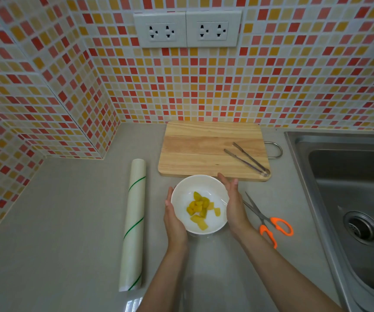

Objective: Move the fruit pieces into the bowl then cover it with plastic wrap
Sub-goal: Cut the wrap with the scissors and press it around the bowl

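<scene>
The sink (343,176) occupies the 3 o'clock side of the worktop (69,221), its edge near the scissors; anything knocked rightward could slide in. The cutting board (211,149) lies at 12 o'clock from the bowl, bare of fruit, with tongs (247,159) resting on its right half. The plastic wrap roll (133,224) lies at 9 o'clock, well apart from the bowl and untouched by either hand. The bowl (199,203) sits at centre with the fruit pieces (200,210) inside; glints across its mouth and on the worktop below suggest film is already laid over it, though this cannot be confirmed. The left hand (173,218) and right hand (234,204) press against the bowl's flanks at 9 and 3 o'clock, fingers straight, not curled round anything. Assessed risks: uneven pressure could tip or skid the bowl and spill fruit; film smoothed too loosely may lift off the rim; the right forearm lies over the open scissors (269,221), so a careless withdrawal could catch the blades.
</scene>
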A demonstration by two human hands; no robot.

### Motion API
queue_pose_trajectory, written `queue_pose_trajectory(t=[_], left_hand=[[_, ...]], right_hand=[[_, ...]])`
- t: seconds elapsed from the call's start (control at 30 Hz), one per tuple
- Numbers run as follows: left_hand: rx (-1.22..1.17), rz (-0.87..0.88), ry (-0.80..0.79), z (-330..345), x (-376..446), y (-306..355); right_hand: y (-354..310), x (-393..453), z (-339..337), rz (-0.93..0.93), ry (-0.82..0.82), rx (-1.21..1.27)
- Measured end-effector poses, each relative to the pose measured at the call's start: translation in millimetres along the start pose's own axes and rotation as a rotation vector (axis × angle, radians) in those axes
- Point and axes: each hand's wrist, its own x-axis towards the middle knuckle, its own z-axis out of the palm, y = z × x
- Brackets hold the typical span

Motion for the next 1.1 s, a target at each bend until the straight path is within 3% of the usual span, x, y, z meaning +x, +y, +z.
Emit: queue_pose_trajectory(t=[0.33,0.53,0.7,0.9,1.1], left_hand=[[0.140,0.054,0.001,-1,6,14],[0.155,0.108,0.010,-5,5,11],[0.075,-0.009,0.016,-5,1,3],[0.200,0.070,-0.035,-10,5,7],[0.070,0.104,-0.180,-10,22,22]], right_hand=[[2,-10,8,0.062,0.093,0.203],[15,-35,14,-0.058,0.304,0.184],[25,-51,29,-0.136,0.251,0.100],[24,-45,19,-0.122,0.242,0.102],[-7,-11,-2,-0.146,0.153,0.064]])
